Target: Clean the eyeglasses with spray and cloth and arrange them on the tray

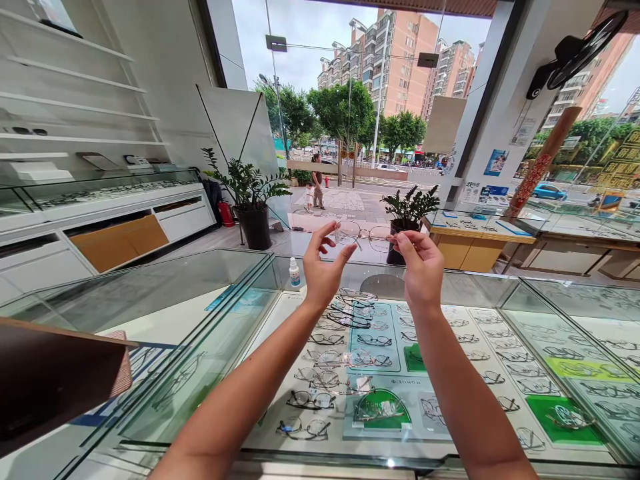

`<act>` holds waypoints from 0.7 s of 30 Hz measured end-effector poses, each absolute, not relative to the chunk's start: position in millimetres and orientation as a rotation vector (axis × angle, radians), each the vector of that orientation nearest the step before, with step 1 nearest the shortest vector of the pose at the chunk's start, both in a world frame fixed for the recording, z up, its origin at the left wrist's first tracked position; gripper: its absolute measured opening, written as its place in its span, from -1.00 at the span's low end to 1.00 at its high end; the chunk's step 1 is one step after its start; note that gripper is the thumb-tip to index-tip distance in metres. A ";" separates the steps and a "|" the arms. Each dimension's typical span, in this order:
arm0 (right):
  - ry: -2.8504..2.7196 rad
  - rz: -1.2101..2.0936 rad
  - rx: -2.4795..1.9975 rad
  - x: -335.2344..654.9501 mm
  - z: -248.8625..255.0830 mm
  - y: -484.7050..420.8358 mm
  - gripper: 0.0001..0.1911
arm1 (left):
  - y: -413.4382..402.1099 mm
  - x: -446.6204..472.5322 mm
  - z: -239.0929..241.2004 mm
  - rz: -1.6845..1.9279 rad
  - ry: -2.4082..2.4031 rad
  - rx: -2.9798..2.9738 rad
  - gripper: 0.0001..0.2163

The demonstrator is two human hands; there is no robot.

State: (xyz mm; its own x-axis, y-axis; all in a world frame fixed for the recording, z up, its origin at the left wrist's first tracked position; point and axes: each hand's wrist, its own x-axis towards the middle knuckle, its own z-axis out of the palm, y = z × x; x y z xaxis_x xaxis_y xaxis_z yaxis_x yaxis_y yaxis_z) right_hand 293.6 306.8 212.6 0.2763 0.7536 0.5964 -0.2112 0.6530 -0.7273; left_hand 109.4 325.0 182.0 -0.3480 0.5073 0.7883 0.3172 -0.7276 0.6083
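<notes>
Both my arms reach out over a glass display counter (250, 280). Between my hands, held up at arm's length, is a pair of thin metal-rimmed glasses (364, 234) with clear lenses. My left hand (323, 267) pinches the left side of the frame with thumb and fingers. My right hand (421, 267) grips the right side, fingers curled. Under the glass lie several rows of spectacle frames (350, 360) on pale and green trays.
A small white bottle (295, 273) stands on the counter beside my left hand. Two potted plants (253, 200) (407, 213) stand behind the counter by the shop window. White shelves and drawers (100, 220) line the left wall. People walk on the street outside.
</notes>
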 end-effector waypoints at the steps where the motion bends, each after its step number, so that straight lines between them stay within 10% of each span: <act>1: -1.113 0.703 -0.583 293.6 212.9 306.4 -0.70 | 325.0 109.2 182.0 2.223 1.111 1.714 -0.45; 21: -1.610 0.421 -0.773 317.0 219.2 310.5 -0.79 | 316.0 86.2 206.9 1.939 1.022 2.309 -0.46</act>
